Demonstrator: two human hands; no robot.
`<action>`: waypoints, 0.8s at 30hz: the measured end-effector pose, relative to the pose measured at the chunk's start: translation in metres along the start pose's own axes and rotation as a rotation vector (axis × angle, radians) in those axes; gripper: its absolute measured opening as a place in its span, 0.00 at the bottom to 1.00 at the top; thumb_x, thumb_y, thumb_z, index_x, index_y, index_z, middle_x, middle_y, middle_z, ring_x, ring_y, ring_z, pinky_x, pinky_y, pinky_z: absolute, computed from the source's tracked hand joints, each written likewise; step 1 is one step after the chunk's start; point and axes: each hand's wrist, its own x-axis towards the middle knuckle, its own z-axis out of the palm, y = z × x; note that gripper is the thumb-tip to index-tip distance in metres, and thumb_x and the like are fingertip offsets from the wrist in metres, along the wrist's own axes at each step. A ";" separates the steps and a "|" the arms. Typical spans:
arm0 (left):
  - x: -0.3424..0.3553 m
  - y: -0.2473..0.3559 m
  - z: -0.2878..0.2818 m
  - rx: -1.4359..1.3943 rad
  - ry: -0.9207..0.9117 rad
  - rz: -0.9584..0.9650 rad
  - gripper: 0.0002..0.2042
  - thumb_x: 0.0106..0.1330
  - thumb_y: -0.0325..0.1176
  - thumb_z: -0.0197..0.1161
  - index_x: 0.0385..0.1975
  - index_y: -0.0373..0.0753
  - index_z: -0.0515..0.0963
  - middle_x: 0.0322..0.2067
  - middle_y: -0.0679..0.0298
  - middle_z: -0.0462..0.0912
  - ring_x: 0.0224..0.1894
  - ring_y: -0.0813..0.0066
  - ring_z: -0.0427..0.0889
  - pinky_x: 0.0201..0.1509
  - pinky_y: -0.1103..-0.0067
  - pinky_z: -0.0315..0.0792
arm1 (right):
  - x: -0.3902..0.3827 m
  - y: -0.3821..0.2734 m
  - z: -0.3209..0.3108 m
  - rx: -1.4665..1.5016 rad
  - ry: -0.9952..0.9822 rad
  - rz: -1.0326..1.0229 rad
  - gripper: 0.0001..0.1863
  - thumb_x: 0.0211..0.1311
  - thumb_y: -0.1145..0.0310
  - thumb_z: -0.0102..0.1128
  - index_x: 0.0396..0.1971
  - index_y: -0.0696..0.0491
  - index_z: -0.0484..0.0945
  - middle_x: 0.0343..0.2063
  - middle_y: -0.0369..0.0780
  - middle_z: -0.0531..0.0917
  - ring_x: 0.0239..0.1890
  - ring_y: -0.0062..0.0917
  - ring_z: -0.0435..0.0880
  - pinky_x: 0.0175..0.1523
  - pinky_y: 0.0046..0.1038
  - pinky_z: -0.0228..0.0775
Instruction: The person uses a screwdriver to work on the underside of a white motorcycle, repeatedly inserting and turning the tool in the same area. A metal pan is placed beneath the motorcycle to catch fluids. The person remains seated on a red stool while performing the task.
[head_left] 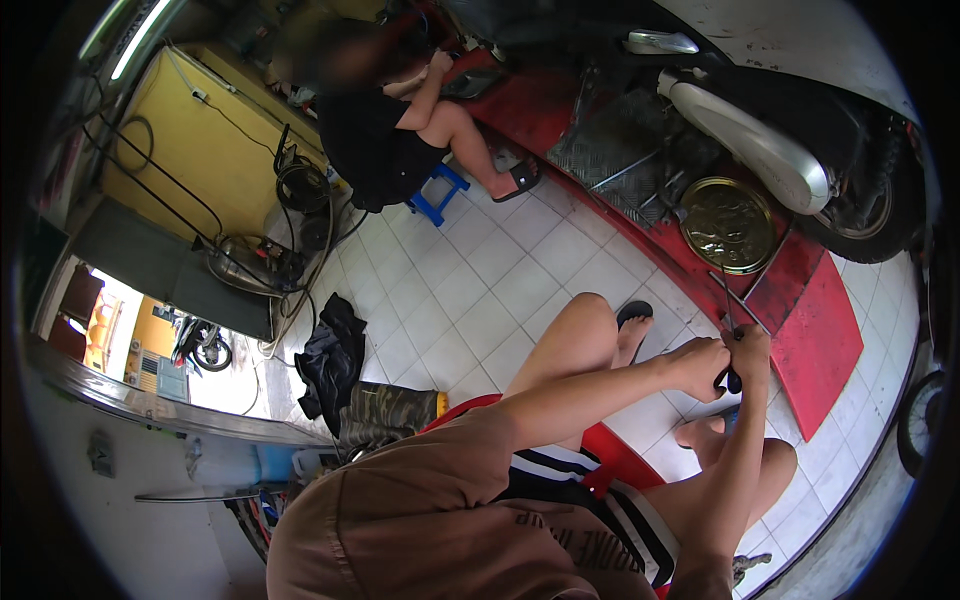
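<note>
My left hand (700,368) and my right hand (748,352) meet in front of my knees, both with fingers closed. From the right hand rises a thin-shafted tool (726,296) with a dark handle; its exact kind is too small to tell. A black piece shows at the left hand's fingers, but I cannot make out what it is. Just beyond the hands, a round gold-coloured tray (728,225) with dark, shiny liquid or film in it rests on the red platform (822,345). A metal bar tool (768,268) lies beside the tray.
A motorcycle (750,130) stands on the platform. Another person (375,130) sits on a blue stool (438,195) at the far left, hands at the platform. An air compressor (250,262) with hoses, a black cloth (333,355) and a camouflage-patterned bag (390,412) are to my left.
</note>
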 end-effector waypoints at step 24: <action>-0.028 -0.002 0.031 -1.377 -0.436 -0.493 0.12 0.69 0.37 0.50 0.39 0.35 0.76 0.33 0.55 0.83 0.32 0.67 0.83 0.34 0.75 0.76 | -0.082 0.019 0.000 0.786 -0.036 0.512 0.12 0.58 0.64 0.53 0.26 0.59 0.79 0.22 0.40 0.79 0.21 0.23 0.75 0.25 0.25 0.66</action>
